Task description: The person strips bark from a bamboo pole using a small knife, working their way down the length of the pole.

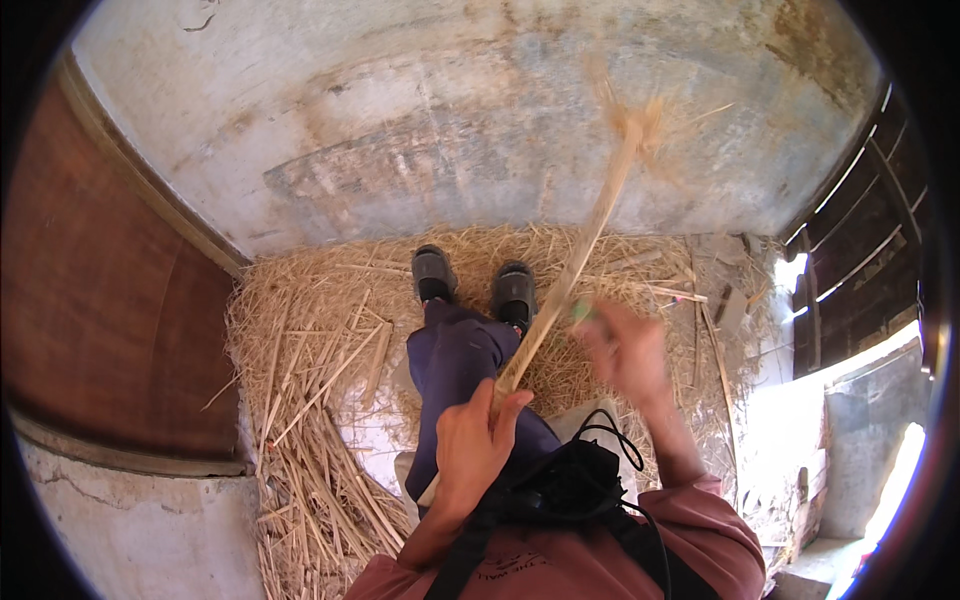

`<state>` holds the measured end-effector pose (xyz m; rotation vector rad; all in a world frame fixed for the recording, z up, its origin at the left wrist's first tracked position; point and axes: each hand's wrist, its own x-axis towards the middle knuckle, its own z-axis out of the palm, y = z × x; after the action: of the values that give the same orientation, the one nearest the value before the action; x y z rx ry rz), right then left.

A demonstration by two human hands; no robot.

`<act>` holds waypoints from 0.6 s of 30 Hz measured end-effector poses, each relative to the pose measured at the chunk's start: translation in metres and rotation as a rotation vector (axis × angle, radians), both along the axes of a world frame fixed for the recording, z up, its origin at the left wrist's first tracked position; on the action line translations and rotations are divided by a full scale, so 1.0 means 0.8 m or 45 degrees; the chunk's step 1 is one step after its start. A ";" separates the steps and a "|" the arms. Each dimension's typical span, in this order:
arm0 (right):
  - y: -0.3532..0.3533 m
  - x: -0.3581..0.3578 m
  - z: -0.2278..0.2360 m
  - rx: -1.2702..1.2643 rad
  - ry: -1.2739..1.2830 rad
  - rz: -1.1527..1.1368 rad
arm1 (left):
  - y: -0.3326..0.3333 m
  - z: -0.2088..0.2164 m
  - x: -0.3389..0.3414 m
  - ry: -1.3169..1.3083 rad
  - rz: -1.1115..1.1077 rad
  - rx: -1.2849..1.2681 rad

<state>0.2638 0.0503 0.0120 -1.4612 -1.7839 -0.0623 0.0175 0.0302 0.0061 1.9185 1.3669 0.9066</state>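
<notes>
1. My left hand (472, 440) is closed around the lower end of a long bundle of straw stalks (575, 262), gripping it above my lap.
2. The bundle rises at a slant up and to the right, ending in a frayed, blurred tuft in front of the pale wall (420, 110).
3. My right hand (625, 350) is blurred just beside the bundle's middle, on its right; I cannot tell whether it is open or closed, though something small and green shows at its fingers.
4. My legs in dark blue trousers (455, 370) stretch forward, with 2 dark shoes (472, 280) resting on the loose straw (310, 380) covering the floor.
5. A brown wooden panel (110, 290) stands on the left.
</notes>
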 end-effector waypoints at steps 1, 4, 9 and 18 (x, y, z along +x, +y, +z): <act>0.009 0.026 0.012 -0.127 0.058 -0.226 | -0.010 -0.006 0.000 -0.030 -0.022 -0.038; 0.012 0.043 0.015 -0.064 0.101 -0.202 | -0.021 -0.019 -0.001 -0.124 -0.072 -0.104; 0.002 0.040 -0.004 -0.138 0.393 -0.077 | -0.010 -0.012 -0.004 -0.274 -0.145 -0.258; -0.009 -0.003 -0.008 -0.237 0.560 0.100 | 0.002 0.000 -0.005 -0.378 -0.185 -0.327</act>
<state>0.2615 0.0428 0.0059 -1.3998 -1.5097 0.4438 0.0134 0.0316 0.0060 1.5941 1.0963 0.8588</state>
